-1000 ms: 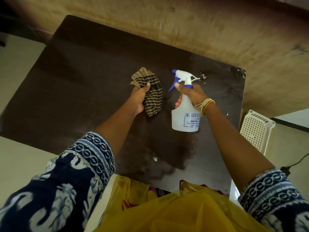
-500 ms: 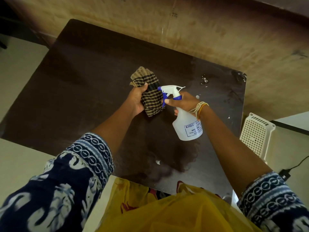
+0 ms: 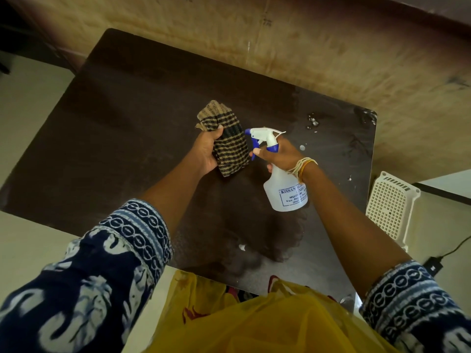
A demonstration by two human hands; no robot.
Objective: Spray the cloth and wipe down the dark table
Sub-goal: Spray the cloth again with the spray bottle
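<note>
The left hand [image 3: 207, 151] is closed around a folded checked cloth [image 3: 229, 146], thumb across its top, holding it up above the dark table [image 3: 132, 118] with its face turned toward the other hand. The right hand [image 3: 277, 156] grips the neck of a white spray bottle [image 3: 286, 192], a finger hooked on the blue trigger, and the bottle leans so that its nozzle sits just beside the cloth, aimed at it. No mist can be made out, so whether the trigger is being squeezed cannot be told. The step in hand looks like wetting the cloth. A damp, darker patch spreads on the table near the person, and droplets lie by the far right corner, so some liquid has already landed there. Most of the table looks dry and dull, which suggests the wiping is largely left to do. A white plastic basket [image 3: 390, 207] stands beside the table's right edge.
</note>
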